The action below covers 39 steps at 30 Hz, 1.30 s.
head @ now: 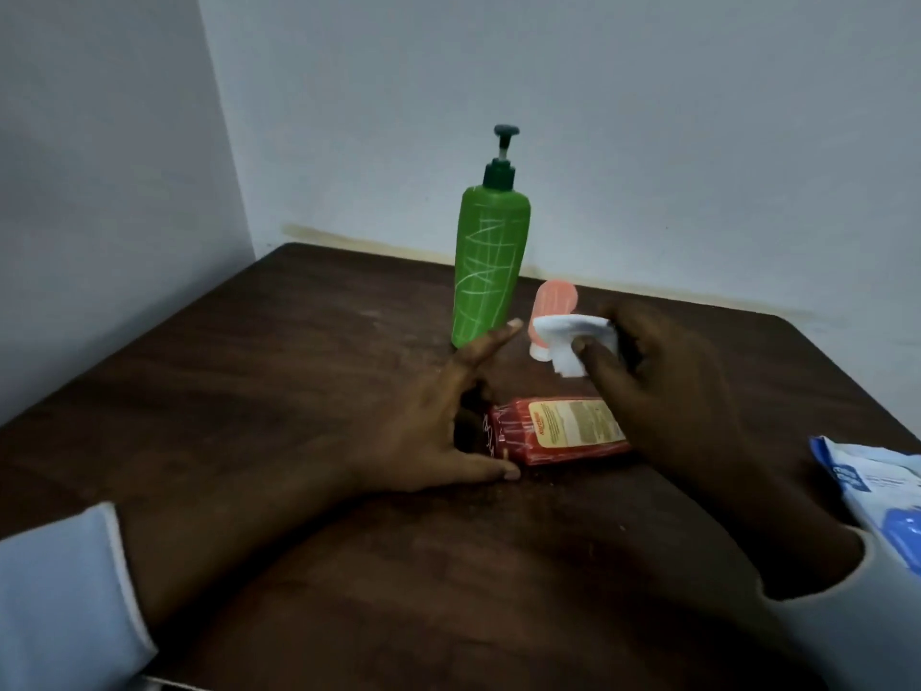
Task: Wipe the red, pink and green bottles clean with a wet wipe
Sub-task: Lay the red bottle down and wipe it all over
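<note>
A red bottle with a yellow label lies on its side on the dark wooden table. My left hand is spread at the bottle's left end, thumb and fingers apart around its cap end, touching it. My right hand hovers over the bottle's right part and pinches a white wet wipe. Behind the wipe stands a small pink bottle, partly hidden. A tall green pump bottle with white scribbles stands upright farther back.
A blue and white pack of wipes lies at the table's right edge. Grey walls meet in a corner behind the table. My light sleeves show at both lower corners.
</note>
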Available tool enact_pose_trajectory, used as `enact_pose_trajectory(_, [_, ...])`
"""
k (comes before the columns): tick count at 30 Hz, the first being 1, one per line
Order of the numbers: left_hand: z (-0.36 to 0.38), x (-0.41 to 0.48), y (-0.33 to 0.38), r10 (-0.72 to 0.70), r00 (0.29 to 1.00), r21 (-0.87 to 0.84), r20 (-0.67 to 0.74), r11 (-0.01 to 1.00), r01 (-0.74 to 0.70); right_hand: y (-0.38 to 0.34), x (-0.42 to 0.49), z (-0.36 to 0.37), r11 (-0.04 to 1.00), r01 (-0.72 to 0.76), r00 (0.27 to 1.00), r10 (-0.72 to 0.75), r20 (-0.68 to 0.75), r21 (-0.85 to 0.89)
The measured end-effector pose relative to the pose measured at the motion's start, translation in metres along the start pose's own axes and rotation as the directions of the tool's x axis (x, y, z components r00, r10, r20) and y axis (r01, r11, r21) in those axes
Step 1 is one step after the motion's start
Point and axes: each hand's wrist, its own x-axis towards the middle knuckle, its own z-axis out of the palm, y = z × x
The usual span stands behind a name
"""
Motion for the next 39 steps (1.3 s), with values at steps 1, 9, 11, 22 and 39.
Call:
enact_pose_trajectory(1, [0.001, 0.002, -0.003, 0.024, 1.000, -0.030, -0.016, 0.999, -0.025, 0.002, 0.002, 0.002, 0.992, 0.104, 0.994, -0.101, 0.044, -0.075])
enact_pose_trajectory(9, [0.004, 0.007, -0.008, 0.082, 0.987, -0.193, -0.138, 0.975, -0.108, 0.011, -0.024, 0.019, 0.817, 0.487, 0.872, -0.435, 0.224, -0.308])
enact_pose_trajectory(11, [0.004, 0.008, -0.010, 0.097, 0.986, -0.179, -0.134, 0.976, -0.121, 0.009, -0.024, 0.023, 0.812, 0.508, 0.857, -0.441, 0.268, -0.288])
enact_pose_trajectory(22, [0.005, 0.011, -0.009, 0.060, 0.992, -0.129, -0.115, 0.989, -0.075, 0.008, -0.026, 0.029, 0.802, 0.523, 0.838, -0.421, 0.348, -0.290])
enact_pose_trajectory(39, [0.007, 0.009, -0.005, 0.111, 0.987, -0.065, -0.120, 0.991, -0.119, -0.003, -0.028, 0.041, 0.849, 0.454, 0.880, -0.379, 0.287, -0.269])
